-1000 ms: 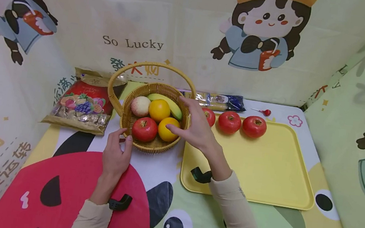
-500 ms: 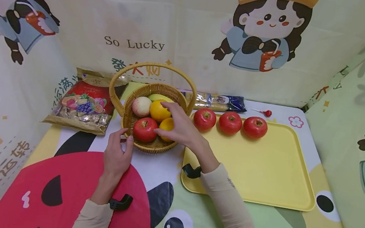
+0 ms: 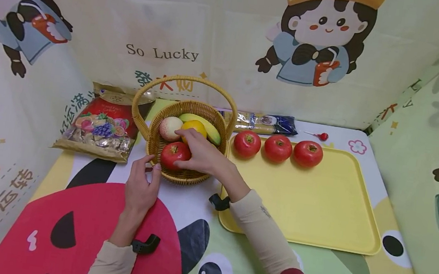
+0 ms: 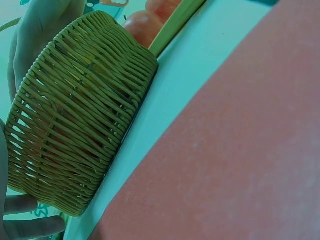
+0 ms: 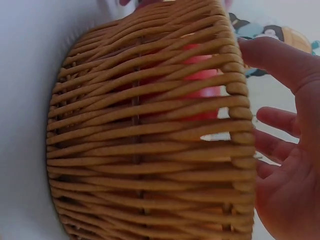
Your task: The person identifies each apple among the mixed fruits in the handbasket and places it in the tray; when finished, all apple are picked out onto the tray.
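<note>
A wicker basket with a tall handle holds a red apple, a yellow-orange fruit, a banana and a pale speckled round fruit. My right hand reaches over the basket's right rim, its thumb and fingers spread around the right side of the red apple. A second orange fruit is hidden beneath this hand. In the right wrist view, the fingers hang loosely beyond the woven wall. My left hand rests against the near left of the basket, fingertips at the rim.
Right of the basket, a yellow tray bears three red apples along its back edge. A candy bag stands left of the basket. Behind the tray lie a long packet and a small red-headed item.
My right hand has moved left and down over the basket, from its right rim to the red apple. The left hand has stayed at the rim.
</note>
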`<state>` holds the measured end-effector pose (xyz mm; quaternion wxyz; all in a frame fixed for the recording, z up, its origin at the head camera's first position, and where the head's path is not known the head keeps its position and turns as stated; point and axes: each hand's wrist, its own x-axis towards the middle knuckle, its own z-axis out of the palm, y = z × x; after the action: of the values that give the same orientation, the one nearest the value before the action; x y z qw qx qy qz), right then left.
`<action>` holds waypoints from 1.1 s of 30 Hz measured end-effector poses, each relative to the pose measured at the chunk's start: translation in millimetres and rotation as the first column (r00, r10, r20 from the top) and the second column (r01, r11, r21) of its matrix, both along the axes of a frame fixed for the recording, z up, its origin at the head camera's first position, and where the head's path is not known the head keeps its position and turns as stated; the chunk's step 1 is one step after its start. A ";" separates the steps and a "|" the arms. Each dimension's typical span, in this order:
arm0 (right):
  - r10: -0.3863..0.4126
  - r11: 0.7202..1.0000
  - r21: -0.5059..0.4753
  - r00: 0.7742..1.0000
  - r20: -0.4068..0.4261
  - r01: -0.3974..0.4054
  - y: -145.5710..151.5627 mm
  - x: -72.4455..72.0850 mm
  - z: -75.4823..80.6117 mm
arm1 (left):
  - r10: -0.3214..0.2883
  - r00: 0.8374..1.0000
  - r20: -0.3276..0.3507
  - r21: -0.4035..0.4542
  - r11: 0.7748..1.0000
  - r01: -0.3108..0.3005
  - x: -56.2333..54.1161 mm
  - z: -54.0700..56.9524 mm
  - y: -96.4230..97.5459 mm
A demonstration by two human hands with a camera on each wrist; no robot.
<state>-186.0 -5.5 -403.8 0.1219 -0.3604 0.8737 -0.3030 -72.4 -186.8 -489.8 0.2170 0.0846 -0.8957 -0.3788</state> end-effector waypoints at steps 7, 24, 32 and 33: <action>0.013 0.995 0.097 1.000 0.010 -0.014 -12.2 0.3 2.0 | -0.002 1.000 -0.010 -0.002 1.000 0.002 -0.4 1.7 -0.5; 0.108 0.958 0.258 0.991 0.081 -0.125 -34.2 -14.7 7.8 | -0.001 1.000 -0.010 0.005 1.000 0.001 0.0 3.0 -3.0; 0.120 0.922 0.348 0.980 0.159 -0.169 -42.3 -18.6 8.5 | 0.000 1.000 0.031 0.021 1.000 0.000 1.7 2.2 0.0; 0.126 0.919 0.354 0.980 0.155 -0.174 -42.3 -18.8 7.8 | -0.001 0.999 0.033 0.023 1.000 0.000 2.1 1.9 0.5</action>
<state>-204.8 -47.8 -395.9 0.2661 -0.3769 0.8749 -0.1475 -70.3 -186.3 -487.9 0.2009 0.0932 -0.8949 -0.3876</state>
